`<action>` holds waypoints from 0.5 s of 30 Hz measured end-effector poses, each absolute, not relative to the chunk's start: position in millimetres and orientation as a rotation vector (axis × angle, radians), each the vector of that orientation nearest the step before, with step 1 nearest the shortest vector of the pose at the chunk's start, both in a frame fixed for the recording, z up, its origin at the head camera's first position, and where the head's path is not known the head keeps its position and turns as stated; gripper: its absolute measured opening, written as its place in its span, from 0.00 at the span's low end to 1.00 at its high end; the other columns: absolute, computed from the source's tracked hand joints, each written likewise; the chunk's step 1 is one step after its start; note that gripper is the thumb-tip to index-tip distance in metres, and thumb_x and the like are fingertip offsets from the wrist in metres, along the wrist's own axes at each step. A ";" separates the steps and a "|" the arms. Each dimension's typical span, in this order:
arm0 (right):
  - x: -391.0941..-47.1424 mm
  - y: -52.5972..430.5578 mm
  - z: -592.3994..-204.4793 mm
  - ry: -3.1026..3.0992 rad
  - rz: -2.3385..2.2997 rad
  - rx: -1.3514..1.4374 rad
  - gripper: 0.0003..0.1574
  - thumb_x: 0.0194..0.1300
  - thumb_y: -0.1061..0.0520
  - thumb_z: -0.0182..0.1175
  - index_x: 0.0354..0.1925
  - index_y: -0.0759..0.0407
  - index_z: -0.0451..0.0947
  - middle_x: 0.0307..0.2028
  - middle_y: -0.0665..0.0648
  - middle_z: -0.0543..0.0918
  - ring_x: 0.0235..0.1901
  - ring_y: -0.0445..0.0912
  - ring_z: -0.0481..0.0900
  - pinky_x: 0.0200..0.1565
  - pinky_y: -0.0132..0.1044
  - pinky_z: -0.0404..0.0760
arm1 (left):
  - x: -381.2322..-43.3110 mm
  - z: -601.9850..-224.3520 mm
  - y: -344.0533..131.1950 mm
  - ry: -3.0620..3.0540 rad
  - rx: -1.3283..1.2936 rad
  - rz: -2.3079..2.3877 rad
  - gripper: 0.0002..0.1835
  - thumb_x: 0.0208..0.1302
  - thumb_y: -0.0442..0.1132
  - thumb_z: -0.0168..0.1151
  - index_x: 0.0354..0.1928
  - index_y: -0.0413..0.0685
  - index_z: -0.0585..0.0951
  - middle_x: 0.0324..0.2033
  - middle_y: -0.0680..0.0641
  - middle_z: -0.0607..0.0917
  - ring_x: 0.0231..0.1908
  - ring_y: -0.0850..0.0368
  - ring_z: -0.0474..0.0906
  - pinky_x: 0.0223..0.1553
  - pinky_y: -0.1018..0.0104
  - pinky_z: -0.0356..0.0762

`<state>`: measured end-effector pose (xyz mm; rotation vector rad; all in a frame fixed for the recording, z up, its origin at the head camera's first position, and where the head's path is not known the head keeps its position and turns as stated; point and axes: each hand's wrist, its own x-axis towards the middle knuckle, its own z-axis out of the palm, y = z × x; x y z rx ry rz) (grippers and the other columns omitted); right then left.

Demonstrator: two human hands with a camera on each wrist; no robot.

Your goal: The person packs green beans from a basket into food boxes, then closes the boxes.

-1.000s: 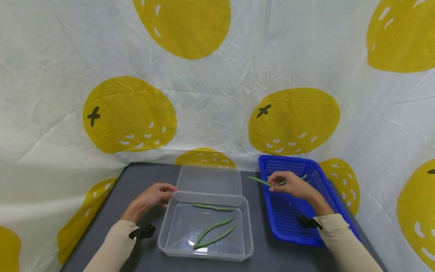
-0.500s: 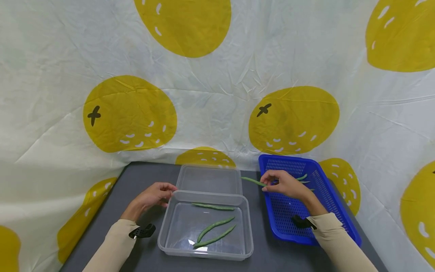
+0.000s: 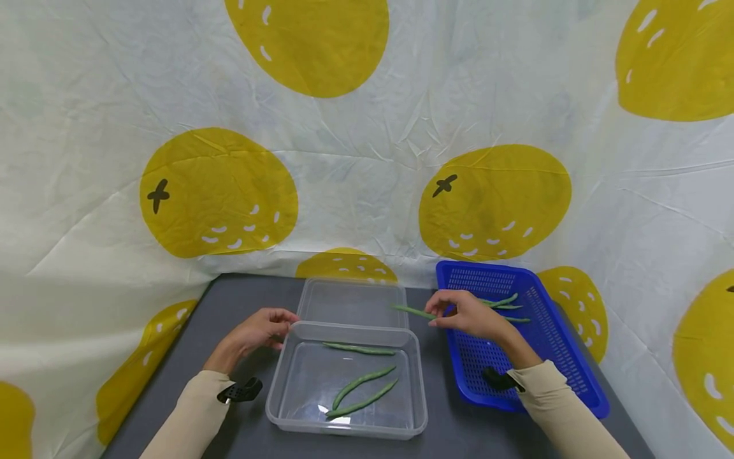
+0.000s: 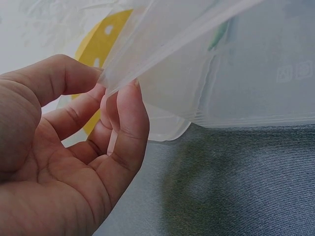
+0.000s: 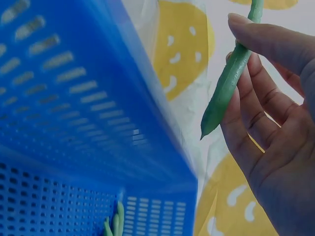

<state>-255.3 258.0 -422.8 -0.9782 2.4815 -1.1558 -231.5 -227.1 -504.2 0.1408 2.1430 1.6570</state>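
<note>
My right hand (image 3: 467,313) pinches a green bean (image 5: 229,83) between thumb and fingers, above the left rim of the blue basket (image 3: 550,376). The bean's far end (image 3: 410,310) points left toward the clear plastic container (image 3: 275,398). My left hand (image 3: 262,329) grips that container's far left corner; in the left wrist view, thumb and fingers pinch its rim (image 4: 123,81). Inside the container lie a straight bean (image 3: 358,349) at the back, a curved bean (image 3: 358,384) and another bean (image 3: 367,401) nearer the front. Several more beans (image 3: 504,301) lie in the basket's far part.
A clear flat lid (image 3: 352,299) lies on the dark table (image 3: 241,293) behind the container. A white cloth (image 3: 355,191) with yellow fruit prints hangs behind and along the sides. The basket stands right of the container, with a strip of table between them.
My right hand has moved left with the green bean, from over the basket to its left rim, uncovering more beans there. My left hand has stayed at the container's corner.
</note>
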 end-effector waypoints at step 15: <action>-244.8 226.6 -423.9 2.437 -1.121 -1.062 0.12 0.65 0.58 0.70 0.46 0.47 0.83 0.40 0.49 0.84 0.38 0.42 0.81 0.41 0.41 0.84 | -231.8 -504.7 -227.6 2.132 0.156 1.655 0.17 0.75 0.36 0.56 0.59 0.33 0.78 0.51 0.31 0.82 0.46 0.43 0.80 0.40 0.57 0.84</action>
